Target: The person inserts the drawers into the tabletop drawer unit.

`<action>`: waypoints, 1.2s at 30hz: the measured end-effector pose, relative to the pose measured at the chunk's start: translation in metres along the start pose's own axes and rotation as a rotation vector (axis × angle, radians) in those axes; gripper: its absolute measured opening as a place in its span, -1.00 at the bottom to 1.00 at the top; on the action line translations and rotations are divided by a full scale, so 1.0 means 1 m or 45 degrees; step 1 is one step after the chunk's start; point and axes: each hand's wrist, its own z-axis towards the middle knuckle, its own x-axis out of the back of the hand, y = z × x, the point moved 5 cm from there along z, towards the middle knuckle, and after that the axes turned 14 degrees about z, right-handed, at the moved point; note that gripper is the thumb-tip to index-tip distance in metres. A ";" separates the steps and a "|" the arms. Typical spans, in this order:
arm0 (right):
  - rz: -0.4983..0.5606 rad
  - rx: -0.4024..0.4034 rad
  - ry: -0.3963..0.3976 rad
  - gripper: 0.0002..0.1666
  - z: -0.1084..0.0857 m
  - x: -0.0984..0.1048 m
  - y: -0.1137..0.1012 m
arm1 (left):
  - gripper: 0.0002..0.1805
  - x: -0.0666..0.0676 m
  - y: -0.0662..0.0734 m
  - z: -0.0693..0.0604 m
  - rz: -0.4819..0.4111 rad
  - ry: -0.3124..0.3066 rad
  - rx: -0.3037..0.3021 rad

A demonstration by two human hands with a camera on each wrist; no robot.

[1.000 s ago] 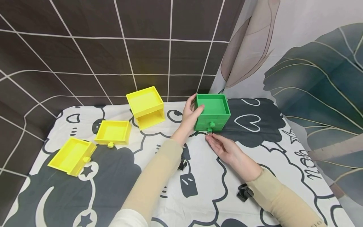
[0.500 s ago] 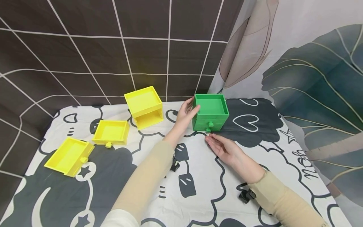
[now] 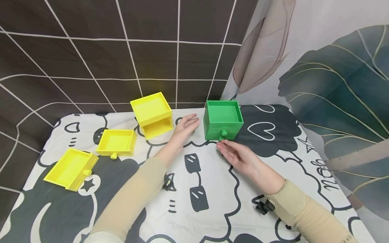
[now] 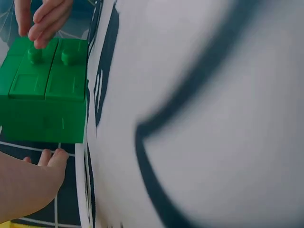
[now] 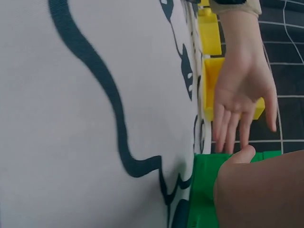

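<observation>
A green box with two stacked drawers [image 3: 223,123], knobs facing the front, stands at the back right of the cloth; its top is a shallow tray. My left hand [image 3: 183,130] is off to its left, fingers extended and apart from it. In the right wrist view that left hand [image 5: 244,85] shows its palm, holding nothing. Just in front of the lower knob is my right hand [image 3: 238,157], palm turned up and fingers loosely bent. The left wrist view has the right fingertips [image 4: 47,21] close by the knobs; whether they touch cannot be told.
A yellow box frame [image 3: 153,114], its front opening facing out, stands left of the left hand. Two yellow drawers [image 3: 117,142] with knobs lie farther left on the patterned cloth [image 3: 212,202]. A dark checked curtain [image 3: 152,60] closes off the back.
My left hand has let go of the green box's left side and drawn away to the left. The right hand has stayed near the lower knob.
</observation>
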 end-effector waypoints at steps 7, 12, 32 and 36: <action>-0.067 -0.001 -0.047 -0.60 -0.004 -0.012 0.000 | -0.36 0.027 -0.006 -0.027 -0.041 -0.083 0.072; -0.131 0.002 -0.069 -0.63 -0.004 -0.021 0.001 | -0.37 0.048 -0.011 -0.049 -0.103 -0.129 0.141; -0.319 0.026 -0.232 -0.62 0.006 -0.062 0.002 | -0.42 0.103 -0.038 -0.135 -0.371 -0.225 0.332; -0.306 0.025 -0.235 -0.64 0.006 -0.070 0.001 | -0.50 0.118 -0.044 -0.146 -0.385 -0.234 0.320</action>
